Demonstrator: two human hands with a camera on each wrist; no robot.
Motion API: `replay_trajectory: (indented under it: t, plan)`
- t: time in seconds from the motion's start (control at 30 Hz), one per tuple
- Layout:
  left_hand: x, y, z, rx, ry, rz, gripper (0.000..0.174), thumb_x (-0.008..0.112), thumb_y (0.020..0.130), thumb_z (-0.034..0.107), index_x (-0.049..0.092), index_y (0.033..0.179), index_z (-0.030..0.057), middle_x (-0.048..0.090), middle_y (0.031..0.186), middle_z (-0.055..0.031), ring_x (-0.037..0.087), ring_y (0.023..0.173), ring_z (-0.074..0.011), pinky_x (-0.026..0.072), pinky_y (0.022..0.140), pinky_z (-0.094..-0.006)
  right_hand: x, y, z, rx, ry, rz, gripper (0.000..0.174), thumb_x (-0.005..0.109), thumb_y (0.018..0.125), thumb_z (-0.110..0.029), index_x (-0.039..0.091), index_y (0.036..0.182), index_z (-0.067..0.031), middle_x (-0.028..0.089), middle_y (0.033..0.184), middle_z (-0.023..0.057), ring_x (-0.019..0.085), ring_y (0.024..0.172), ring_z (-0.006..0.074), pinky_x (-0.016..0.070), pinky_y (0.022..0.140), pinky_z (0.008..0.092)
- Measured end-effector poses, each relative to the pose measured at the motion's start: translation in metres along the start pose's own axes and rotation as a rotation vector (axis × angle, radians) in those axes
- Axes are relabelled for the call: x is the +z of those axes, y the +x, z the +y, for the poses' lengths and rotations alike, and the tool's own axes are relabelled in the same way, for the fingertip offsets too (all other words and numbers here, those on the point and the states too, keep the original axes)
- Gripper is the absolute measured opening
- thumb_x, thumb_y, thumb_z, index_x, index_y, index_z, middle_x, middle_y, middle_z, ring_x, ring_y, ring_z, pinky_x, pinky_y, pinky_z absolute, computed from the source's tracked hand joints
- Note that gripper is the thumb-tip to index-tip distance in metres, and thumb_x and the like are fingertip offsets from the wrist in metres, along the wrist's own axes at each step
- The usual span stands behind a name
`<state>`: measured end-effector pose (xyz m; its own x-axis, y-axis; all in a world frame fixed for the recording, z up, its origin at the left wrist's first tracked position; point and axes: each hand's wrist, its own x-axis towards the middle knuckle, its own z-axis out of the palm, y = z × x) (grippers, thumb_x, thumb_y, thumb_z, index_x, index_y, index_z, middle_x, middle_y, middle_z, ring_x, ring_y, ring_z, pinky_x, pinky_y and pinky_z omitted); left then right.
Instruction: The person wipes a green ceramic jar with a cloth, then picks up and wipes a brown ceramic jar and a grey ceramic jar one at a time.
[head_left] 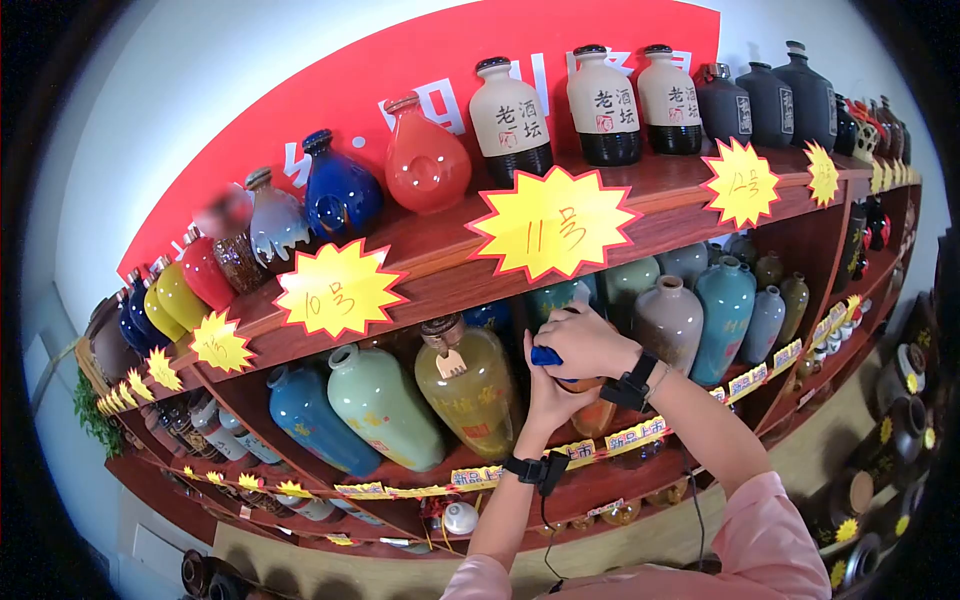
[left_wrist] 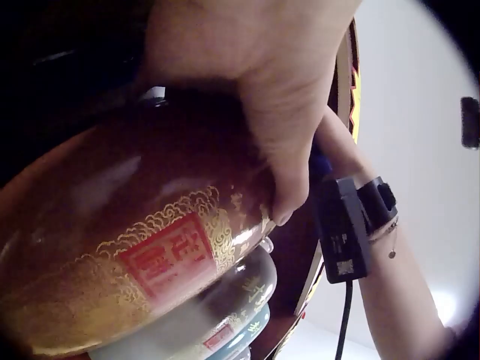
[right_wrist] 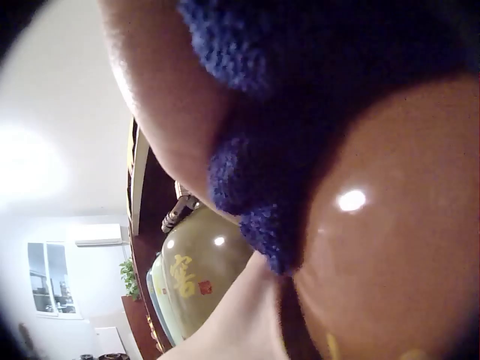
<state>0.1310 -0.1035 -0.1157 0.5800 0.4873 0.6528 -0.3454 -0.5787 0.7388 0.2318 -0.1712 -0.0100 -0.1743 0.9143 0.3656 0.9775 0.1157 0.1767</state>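
Shop wall with a red banner, and tiers of wooden shelf packed with glazed jars, yellow starburst price tags along the front edges. On the middle shelf, near its front edge, stands the brown jar, with an olive jar just beside it on the left and a grey jar close on the right. Left hand lies against the brown jar's side, fingers fairly straight and pressed to the glaze, bracing it; the left wrist view shows them above the red-and-gold seal. Right hand is closed around a blue cloth and presses it on the jar's upper shoulder; the right wrist view shows the cloth touching the glossy brown surface. Looks like a wipe-down of the jar. To do it well, probably hold the brace firm low on the body, move the cloth in short strokes around the shoulder and neck, and turn the jar in place rather than lift it. Room is tight: the upper shelf's underside sits just above the right hand, neighbours crowd both sides, and the front edge is close, so a hard sideways push could knock the olive jar or tip the brown one forward. Open space is only outward, toward the person.
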Motion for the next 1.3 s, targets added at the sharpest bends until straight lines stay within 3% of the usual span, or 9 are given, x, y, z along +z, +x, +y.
replay_trajectory:
  t: [0.3,0.33,0.43,0.57,0.8,1.0,1.07,1.13,1.3]
  plan:
    - [-0.001,0.001,-0.008,0.046,0.047,-0.011,0.133,0.092,0.055,0.021,0.001,0.148,-0.0035,0.034,0.143,-0.0198,0.040,0.132,-0.0274,0.0351,0.109,-0.0375,-0.010,0.012,-0.007,0.284,0.067,-0.107,0.047,0.066,0.077,-0.048,0.067,0.107,-0.0120,0.066,0.110,0.0101,0.059,0.109,0.0318,0.0378,0.095,0.0622]
    - [-0.002,0.002,-0.007,0.039,0.044,-0.019,0.131,0.092,0.055,0.022,0.003,0.148,-0.0035,0.035,0.142,-0.0200,0.040,0.132,-0.0278,0.0352,0.109,-0.0378,-0.014,0.014,-0.007,0.303,0.041,-0.151,0.057,0.069,0.069,-0.047,0.065,0.112,-0.0091,0.066,0.108,0.0114,0.059,0.109,0.0312,0.0453,0.088,0.0534]
    - [-0.003,0.003,-0.003,0.022,0.033,-0.034,0.124,0.092,0.057,0.020,0.008,0.146,-0.0013,0.038,0.140,-0.0187,0.041,0.130,-0.0270,0.0355,0.109,-0.0382,-0.026,0.019,-0.005,0.415,0.108,-0.243,0.057,0.068,0.070,-0.047,0.065,0.110,-0.0078,0.067,0.108,0.0135,0.061,0.108,0.0341,0.0472,0.085,0.0524]
    - [-0.003,0.002,-0.002,0.022,0.024,-0.037,0.117,0.089,0.059,0.013,0.011,0.145,0.0038,0.038,0.139,-0.0152,0.042,0.129,-0.0239,0.0365,0.108,-0.0380,-0.015,0.020,-0.003,0.391,0.054,-0.169,0.047,0.068,0.076,-0.044,0.069,0.105,-0.0073,0.068,0.104,0.0143,0.062,0.105,0.0357,0.0475,0.083,0.0540]
    - [-0.002,0.001,-0.010,0.013,0.041,-0.034,0.125,0.089,0.060,0.010,0.002,0.149,0.0033,0.037,0.141,-0.0163,0.042,0.130,-0.0247,0.0368,0.109,-0.0383,-0.011,-0.002,0.000,0.143,0.161,0.056,0.026,0.067,0.080,-0.029,0.071,0.098,-0.0101,0.068,0.101,0.0053,0.059,0.104,0.0244,0.0451,0.089,0.0501]
    - [-0.005,0.002,-0.004,0.103,0.267,-0.022,0.126,0.091,0.058,0.012,0.005,0.150,0.0023,0.037,0.141,-0.0162,0.042,0.131,-0.0254,0.0385,0.108,-0.0381,0.007,-0.029,0.004,-0.077,0.252,0.388,0.027,0.072,0.072,-0.024,0.069,0.097,-0.0124,0.068,0.102,0.0018,0.057,0.112,0.0222,0.0324,0.108,0.0456]
    - [-0.002,0.005,-0.010,0.075,0.043,-0.045,0.123,0.092,0.055,0.021,0.013,0.146,-0.0026,0.039,0.140,-0.0185,0.044,0.129,-0.0273,0.0395,0.107,-0.0393,0.004,-0.040,-0.006,-0.091,0.247,0.458,0.025,0.069,0.074,-0.022,0.071,0.097,-0.0117,0.068,0.106,0.0022,0.055,0.117,0.0190,0.0280,0.114,0.0487]
    - [0.003,0.002,-0.010,0.025,-0.189,-0.007,0.117,0.093,0.054,0.024,0.021,0.142,-0.0041,0.046,0.134,-0.0175,0.050,0.125,-0.0261,0.0428,0.104,-0.0389,0.015,-0.049,-0.013,-0.091,0.186,0.528,0.026,0.068,0.075,-0.021,0.070,0.099,-0.0112,0.066,0.110,0.0023,0.054,0.119,0.0195,0.0284,0.114,0.0482]
    - [-0.001,0.004,-0.017,0.028,-0.105,-0.052,0.116,0.094,0.052,0.024,0.024,0.141,-0.0019,0.045,0.134,-0.0180,0.050,0.124,-0.0277,0.0415,0.104,-0.0385,0.037,-0.067,-0.016,-0.070,0.219,0.687,0.036,0.069,0.075,-0.016,0.066,0.109,-0.0074,0.063,0.120,0.0062,0.052,0.125,0.0247,0.0342,0.112,0.0469]
